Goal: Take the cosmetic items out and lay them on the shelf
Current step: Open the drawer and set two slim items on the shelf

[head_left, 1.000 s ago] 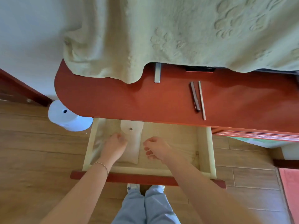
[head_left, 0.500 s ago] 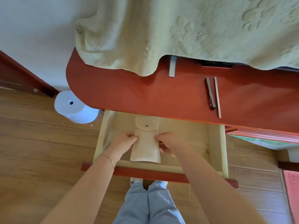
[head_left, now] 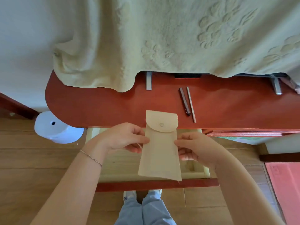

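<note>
A beige cloth pouch (head_left: 159, 153) with a snapped round flap hangs upright in the air above the open drawer (head_left: 198, 173). My left hand (head_left: 123, 138) pinches its left edge and my right hand (head_left: 193, 147) pinches its right edge. The flap end overlaps the front edge of the red shelf (head_left: 100, 108). On that shelf, to the right of the pouch, lie a dark brown pencil (head_left: 184, 101) and a thin light pencil (head_left: 191, 104), side by side. What the pouch holds is hidden.
A pale green embossed cloth (head_left: 162, 38) drapes over the back of the shelf, with two metal brackets (head_left: 148, 82) under its hem. A white paper roll (head_left: 56, 127) stands on the wooden floor at left. A pink mat (head_left: 285, 189) lies at right.
Both hands took hold of the pouch inside the drawer and lifted it out and up toward the shelf edge. The pencils have not moved.
</note>
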A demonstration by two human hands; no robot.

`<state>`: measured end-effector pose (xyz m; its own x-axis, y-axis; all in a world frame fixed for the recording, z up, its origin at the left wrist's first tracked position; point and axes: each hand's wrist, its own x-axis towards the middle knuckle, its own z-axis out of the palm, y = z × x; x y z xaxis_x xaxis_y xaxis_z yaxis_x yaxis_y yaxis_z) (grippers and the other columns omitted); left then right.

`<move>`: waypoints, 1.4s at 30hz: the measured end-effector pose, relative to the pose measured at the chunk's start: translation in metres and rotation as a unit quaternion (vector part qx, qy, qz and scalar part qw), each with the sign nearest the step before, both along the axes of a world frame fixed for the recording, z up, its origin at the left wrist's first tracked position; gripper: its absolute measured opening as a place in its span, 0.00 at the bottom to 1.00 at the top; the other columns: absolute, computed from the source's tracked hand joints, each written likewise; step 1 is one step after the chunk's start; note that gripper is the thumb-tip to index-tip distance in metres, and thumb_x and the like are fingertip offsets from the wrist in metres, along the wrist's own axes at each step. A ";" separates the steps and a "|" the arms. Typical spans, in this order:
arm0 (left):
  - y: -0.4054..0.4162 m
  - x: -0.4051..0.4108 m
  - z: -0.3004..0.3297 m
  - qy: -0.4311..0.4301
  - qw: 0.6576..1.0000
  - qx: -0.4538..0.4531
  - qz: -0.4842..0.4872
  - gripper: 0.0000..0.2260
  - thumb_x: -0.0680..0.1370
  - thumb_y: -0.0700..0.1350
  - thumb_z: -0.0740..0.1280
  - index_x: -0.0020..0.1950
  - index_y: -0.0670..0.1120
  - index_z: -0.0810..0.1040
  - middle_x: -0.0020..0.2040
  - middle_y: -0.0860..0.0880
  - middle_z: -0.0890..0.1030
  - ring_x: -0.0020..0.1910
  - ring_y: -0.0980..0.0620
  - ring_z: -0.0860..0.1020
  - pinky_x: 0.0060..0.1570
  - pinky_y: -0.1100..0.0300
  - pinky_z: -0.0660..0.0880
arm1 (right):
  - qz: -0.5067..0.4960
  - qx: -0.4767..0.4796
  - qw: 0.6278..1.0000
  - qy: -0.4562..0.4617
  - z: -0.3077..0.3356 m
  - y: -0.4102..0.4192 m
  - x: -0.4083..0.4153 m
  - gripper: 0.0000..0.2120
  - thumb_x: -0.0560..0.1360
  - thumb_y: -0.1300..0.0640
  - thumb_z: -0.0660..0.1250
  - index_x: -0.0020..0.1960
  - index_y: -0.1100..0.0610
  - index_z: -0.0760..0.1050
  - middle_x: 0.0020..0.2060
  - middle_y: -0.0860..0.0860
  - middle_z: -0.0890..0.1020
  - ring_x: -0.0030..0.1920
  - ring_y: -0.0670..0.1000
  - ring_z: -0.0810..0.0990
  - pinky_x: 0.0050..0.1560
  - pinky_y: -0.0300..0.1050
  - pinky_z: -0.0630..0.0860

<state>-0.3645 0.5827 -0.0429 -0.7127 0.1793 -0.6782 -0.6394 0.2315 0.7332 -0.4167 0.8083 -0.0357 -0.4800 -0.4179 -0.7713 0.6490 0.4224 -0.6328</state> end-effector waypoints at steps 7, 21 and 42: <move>0.017 -0.068 -0.029 0.090 0.980 -0.123 0.128 0.08 0.75 0.37 0.63 0.49 0.45 0.80 0.41 0.51 0.82 0.38 0.55 0.81 0.42 0.63 0.78 | -0.063 0.114 0.974 0.184 -0.015 -0.038 -0.076 0.06 0.77 0.64 0.62 0.48 0.61 0.77 0.42 0.56 0.82 0.39 0.52 0.81 0.37 0.42 0.81; 0.035 -0.110 -0.082 0.226 0.911 -0.297 0.173 0.18 0.75 0.40 0.62 0.65 0.47 0.74 0.47 0.49 0.78 0.45 0.56 0.73 0.44 0.64 0.68 | -0.015 0.314 0.851 0.420 -0.062 -0.055 -0.107 0.11 0.74 0.60 0.60 0.52 0.60 0.78 0.46 0.53 0.81 0.42 0.55 0.78 0.42 0.46 0.76; 0.010 0.108 -0.125 0.366 0.712 -0.457 -0.387 0.49 0.66 0.73 0.58 0.76 0.43 0.53 0.77 0.45 0.52 0.75 0.48 0.47 0.70 0.46 0.47 | 0.525 0.232 0.601 0.557 -0.112 0.014 0.073 0.51 0.64 0.25 0.57 0.76 0.55 0.49 0.75 0.56 0.58 0.74 0.57 0.57 0.70 0.53 0.47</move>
